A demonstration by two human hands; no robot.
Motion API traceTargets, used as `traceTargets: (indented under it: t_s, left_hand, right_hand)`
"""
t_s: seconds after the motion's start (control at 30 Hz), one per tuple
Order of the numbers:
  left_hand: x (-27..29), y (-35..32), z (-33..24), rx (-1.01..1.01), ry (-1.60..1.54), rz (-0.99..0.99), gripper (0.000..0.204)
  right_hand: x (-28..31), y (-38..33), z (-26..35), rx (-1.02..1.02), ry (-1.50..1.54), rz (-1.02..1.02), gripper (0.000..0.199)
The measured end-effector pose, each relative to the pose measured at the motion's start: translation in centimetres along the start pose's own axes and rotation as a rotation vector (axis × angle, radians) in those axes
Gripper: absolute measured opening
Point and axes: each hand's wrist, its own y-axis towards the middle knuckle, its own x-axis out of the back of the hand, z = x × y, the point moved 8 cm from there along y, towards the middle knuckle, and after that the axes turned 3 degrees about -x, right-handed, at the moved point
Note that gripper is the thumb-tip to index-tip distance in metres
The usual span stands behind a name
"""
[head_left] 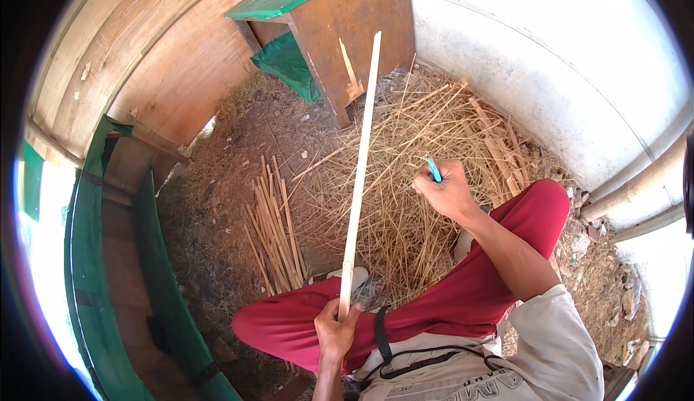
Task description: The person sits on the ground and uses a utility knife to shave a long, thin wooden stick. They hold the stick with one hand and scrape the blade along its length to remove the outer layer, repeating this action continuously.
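My left hand (335, 329) grips the near end of a long pale bamboo strip (359, 177) that points away from me toward a wooden stool. My right hand (448, 191) is raised over my right knee, closed on a small tool with a blue handle (434, 169). The tool is held apart from the strip, to its right. I sit on the ground in red trousers (463, 285) with my knees spread.
A bundle of split bamboo sticks (275, 227) lies on the dirt to the left. Thin shavings and straw (419, 133) cover the ground ahead. A brown wooden stool with a green top (340, 18) stands at the back. A green-lined wooden panel (108, 256) curves along the left.
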Motion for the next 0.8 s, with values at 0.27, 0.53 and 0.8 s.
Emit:
traceTargets:
  t_s: [0.27,0.53,0.8]
  left_hand:
    - [-0.2,0.1,-0.5,-0.014,0.022,0.012,0.022]
    - [-0.3,0.2,-0.2,-0.018,0.037,-0.001,0.022]
    - [-0.2,0.2,-0.2,-0.078,0.117,-0.029,0.023]
  right_hand:
    - [-0.1,0.1,-0.3,-0.055,0.03,0.022,0.02]
    - [-0.3,0.0,0.1,-0.053,0.053,0.017,0.024]
    - [-0.4,-0.1,0.9,-0.1,0.035,-0.025,0.016]
